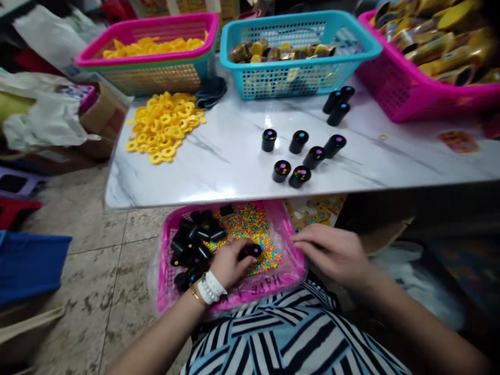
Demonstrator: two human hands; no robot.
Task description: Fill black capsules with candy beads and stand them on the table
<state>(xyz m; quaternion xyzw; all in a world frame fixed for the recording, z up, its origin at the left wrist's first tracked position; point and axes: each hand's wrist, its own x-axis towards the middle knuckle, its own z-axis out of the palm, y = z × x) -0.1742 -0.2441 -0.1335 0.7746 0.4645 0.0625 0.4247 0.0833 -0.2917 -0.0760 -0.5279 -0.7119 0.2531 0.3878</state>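
Note:
My left hand [228,264], with a white watch-like band and bracelets on its wrist, is closed round a short black cylinder [254,250] with a purple dot on its end. It is over a pink basket [295,271] lined with clear plastic. Small multicoloured beads [250,221] cover the basket's right part, and several loose black cylinders [195,234] are heaped at its left. At the basket's right rim, my right hand [332,250] has thumb and fingertips pinched together; anything between them is too small to make out.
On the marble-patterned table [187,177] several black cylinders [300,176] stand upright. A pile of yellow rings [164,125] lies at left. Behind are a pink basket [146,23] of yellow parts, a blue basket [300,65] and a larger pink basket [394,99] of shiny yellow tubes.

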